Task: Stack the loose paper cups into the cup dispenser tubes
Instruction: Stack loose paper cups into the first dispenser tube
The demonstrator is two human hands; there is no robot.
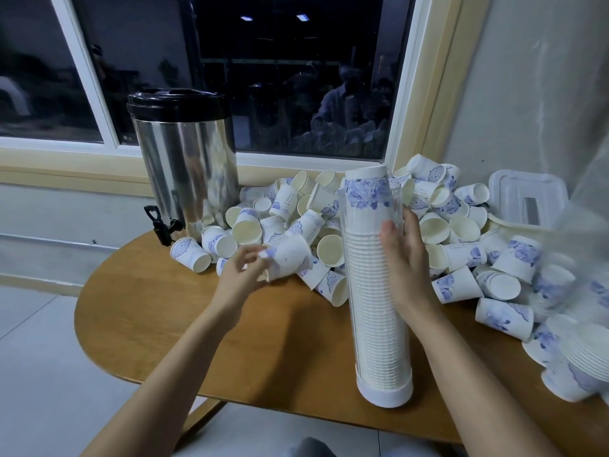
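A clear cup dispenser tube (379,324) stands upright on a wooden table (148,308), filled with stacked cups (365,192) to above its rim. The right hand (407,262) clasps the tube's upper half. Left of the tube, the left hand (242,272) grips a single paper cup (290,255). Behind the tube lie heaped loose cups (461,225), and a steel urn (188,159) stands well to its left.

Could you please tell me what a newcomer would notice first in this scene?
First, the big heap of loose paper cups sprawling over the back and right of the wooden table. Then the clear dispenser tube standing in front, packed with stacked cups and gripped by the right hand, while the left hand holds a cup at the heap's near edge. A steel urn stands back left.
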